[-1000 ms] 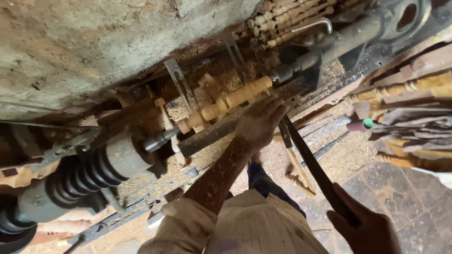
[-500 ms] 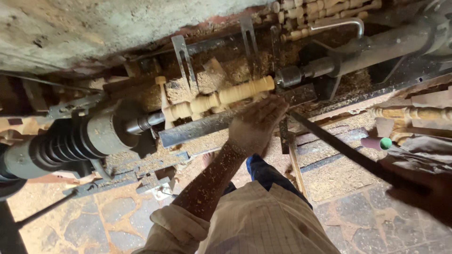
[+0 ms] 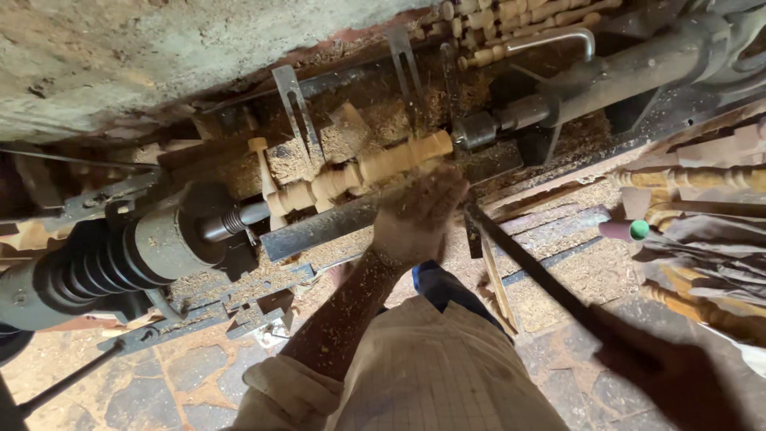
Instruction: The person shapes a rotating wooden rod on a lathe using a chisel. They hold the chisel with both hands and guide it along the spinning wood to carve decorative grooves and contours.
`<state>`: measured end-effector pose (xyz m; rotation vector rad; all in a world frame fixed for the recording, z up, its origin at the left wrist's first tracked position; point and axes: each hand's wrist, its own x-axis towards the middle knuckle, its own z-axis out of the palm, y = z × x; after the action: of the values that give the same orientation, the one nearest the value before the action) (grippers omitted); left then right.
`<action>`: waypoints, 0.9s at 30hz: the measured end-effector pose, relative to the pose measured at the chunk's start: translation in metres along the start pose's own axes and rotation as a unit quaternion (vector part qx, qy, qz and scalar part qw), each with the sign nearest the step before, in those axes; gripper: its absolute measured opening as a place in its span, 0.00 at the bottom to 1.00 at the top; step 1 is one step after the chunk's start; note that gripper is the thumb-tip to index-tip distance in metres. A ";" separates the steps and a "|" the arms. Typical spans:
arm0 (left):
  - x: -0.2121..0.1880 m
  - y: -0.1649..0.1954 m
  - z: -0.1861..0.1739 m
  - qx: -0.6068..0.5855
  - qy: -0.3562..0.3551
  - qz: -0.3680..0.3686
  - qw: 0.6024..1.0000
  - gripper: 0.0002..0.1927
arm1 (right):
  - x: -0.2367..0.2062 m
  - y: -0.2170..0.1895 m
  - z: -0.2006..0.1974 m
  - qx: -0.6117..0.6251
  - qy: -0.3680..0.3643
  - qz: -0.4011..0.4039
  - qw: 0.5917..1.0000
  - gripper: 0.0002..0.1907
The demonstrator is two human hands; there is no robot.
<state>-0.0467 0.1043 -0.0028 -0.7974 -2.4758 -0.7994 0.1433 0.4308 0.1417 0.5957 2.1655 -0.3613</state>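
Note:
A pale turned wooden spindle [image 3: 375, 168] is mounted in a lathe and looks blurred from spinning. My left hand [image 3: 419, 219], dusted with sawdust, lies on the metal tool rest [image 3: 319, 231] right below the spindle. It presses on the front end of a long dark chisel [image 3: 542, 279]. The chisel runs back and down to my right hand [image 3: 678, 375], which grips its handle in shadow at the lower right. The cutting tip is hidden under my left hand.
The dark grooved headstock pulley [image 3: 104, 263] sits at the left and the tailstock [image 3: 622, 72] at the upper right. Finished turned spindles lie at the top [image 3: 511, 16] and right [image 3: 694, 177]. A green-tipped tool [image 3: 630, 231] lies nearby. Sawdust covers the lathe bed.
My view has shifted a little over the lathe. Both hands keep their hold on the chisel, with the left hand still at the spindle.

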 end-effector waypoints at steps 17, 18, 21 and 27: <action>0.000 -0.014 -0.013 -0.114 -0.039 0.076 0.990 0.11 | -0.096 -0.130 0.142 0.218 0.142 0.055 0.964 0.44; -0.004 -0.015 -0.015 -0.120 -0.031 0.068 0.990 0.10 | -0.097 -0.127 0.136 0.209 0.131 0.072 0.966 0.43; -0.019 -0.016 -0.020 -0.109 -0.005 0.048 0.993 0.09 | -0.095 -0.113 0.115 0.166 0.143 -0.019 0.975 0.45; -0.026 -0.013 -0.016 -0.057 0.023 0.019 0.998 0.09 | -0.072 -0.077 0.043 0.096 0.080 0.002 0.992 0.41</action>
<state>-0.0320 0.0753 -0.0102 -0.8541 -2.3846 -0.9427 0.1691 0.3256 0.1766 0.7577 2.2989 -0.5403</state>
